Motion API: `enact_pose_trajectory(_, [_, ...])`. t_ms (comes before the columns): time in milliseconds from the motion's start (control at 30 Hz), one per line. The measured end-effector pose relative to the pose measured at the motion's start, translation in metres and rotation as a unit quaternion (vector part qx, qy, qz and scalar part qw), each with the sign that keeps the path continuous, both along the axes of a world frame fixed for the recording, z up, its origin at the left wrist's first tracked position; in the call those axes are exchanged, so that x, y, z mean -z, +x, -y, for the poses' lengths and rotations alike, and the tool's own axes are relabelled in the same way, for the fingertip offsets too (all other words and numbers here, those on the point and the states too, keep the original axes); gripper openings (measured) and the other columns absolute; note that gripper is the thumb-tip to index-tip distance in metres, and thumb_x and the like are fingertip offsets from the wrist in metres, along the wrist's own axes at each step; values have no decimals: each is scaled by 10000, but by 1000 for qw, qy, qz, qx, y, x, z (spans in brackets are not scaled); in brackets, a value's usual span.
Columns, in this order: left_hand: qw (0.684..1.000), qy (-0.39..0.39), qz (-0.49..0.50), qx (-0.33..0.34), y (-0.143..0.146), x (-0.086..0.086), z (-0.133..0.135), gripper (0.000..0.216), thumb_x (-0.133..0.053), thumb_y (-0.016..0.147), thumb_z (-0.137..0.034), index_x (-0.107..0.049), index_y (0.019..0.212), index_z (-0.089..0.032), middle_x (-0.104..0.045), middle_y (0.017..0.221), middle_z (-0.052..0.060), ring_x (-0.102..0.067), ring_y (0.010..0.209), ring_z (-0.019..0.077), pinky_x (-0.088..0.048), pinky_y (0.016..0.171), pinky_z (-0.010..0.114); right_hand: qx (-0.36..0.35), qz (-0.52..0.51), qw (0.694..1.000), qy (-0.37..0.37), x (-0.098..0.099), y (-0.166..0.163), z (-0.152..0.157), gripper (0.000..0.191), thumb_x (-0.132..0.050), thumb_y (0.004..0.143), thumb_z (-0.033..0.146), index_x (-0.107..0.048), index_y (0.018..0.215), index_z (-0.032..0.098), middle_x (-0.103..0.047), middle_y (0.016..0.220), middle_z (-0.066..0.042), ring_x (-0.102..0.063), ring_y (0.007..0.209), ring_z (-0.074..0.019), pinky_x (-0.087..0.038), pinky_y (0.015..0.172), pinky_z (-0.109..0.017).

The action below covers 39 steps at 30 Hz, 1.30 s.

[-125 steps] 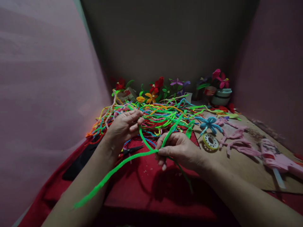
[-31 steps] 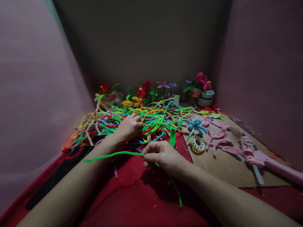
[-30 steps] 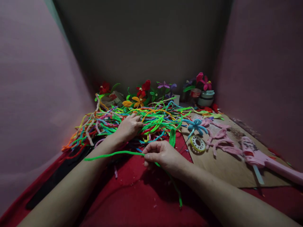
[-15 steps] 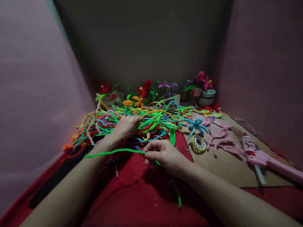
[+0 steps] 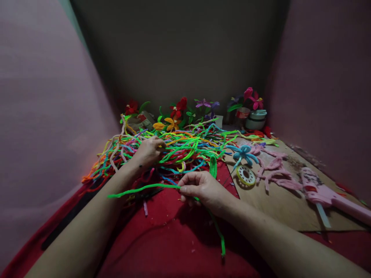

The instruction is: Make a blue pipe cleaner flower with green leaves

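My right hand [image 5: 201, 189] is closed in a pinch around a bright green pipe cleaner [image 5: 142, 189]. One end of it reaches left past my left forearm, and the other hangs down to the right over the red cloth [image 5: 174, 247]. My left hand [image 5: 150, 151] is at the near left side of a tangled heap of coloured pipe cleaners [image 5: 185, 146]. Its fingers are bent and drawn together among the strands; what they grip, if anything, is hidden. Just beyond my right hand stands a green looped leaf shape [image 5: 213, 166].
On a cardboard sheet [image 5: 272, 208] at right lie a blue pipe-cleaner flower [image 5: 243, 153], a yellow-rimmed spool [image 5: 246, 176], pink pipe-cleaner pieces [image 5: 275, 172] and a pink glue gun [image 5: 321, 193]. Finished flowers [image 5: 174, 117] and a lidded jar [image 5: 256, 119] stand along the back wall.
My left hand has drawn back slightly to the left over the heap, and its fingers show more. My right hand keeps its pinch on the green pipe cleaner. The whole view has shifted slightly.
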<state>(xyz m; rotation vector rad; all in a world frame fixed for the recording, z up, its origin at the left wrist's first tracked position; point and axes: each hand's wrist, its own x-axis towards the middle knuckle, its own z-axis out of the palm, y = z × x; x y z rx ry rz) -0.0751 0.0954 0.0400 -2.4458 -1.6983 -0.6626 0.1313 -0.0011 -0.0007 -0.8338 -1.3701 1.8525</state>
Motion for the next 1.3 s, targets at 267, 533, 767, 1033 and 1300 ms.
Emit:
enact_pose_trajectory(267, [940, -86, 323, -64, -3, -7, 11, 170, -601, 641, -312, -642, 706, -160, -586, 584, -2, -534, 534, 142, -403, 487, 235, 2, -13, 1000, -19, 4, 1, -1, 93, -605, 651, 201, -556, 713, 153, -572, 512, 38, -404, 357, -36, -250, 371, -181])
enact_pose_trajectory(533, [770, -18, 636, -44, -2, -13, 2, 245, -727, 532, -228, -628, 728, -121, -625, 700, 24, -527, 574, 95, -412, 535, 218, 22, -45, 998, -26, 6, 2, -2, 149, -637, 632, 232, -555, 721, 145, -583, 506, 30, -432, 362, -43, -285, 366, -168])
enact_pose_trajectory(767, [871, 101, 480, -11, 2, -18, 10, 194, -655, 673, -305, -690, 801, -162, -620, 757, -2, -520, 682, 113, -411, 643, 226, 50, -142, 987, -57, 8, 2, -6, 238, -667, 655, 277, -492, 772, 166, -616, 555, 14, -495, 390, -73, -331, 352, -166])
enact_pose_trajectory(1033, [962, 210, 25, 171, 23, -6, 22, 140, -539, 821, -246, -653, 772, -183, -611, 674, 13, -466, 742, 151, -385, 747, 288, 163, -291, 938, -98, -6, 9, -16, 258, -711, 639, 220, -495, 772, 176, -401, 419, 114, -289, 314, -15, -190, 328, -140])
enact_pose_trajectory(1300, [951, 200, -72, 224, 36, 10, 24, 204, -454, 870, -266, -630, 810, -183, -609, 707, 34, -454, 715, 156, -367, 757, 293, 206, -235, 950, 15, -16, -7, -35, 214, -661, 699, 324, -600, 798, 145, -585, 557, 31, -403, 345, -29, -236, 321, -152])
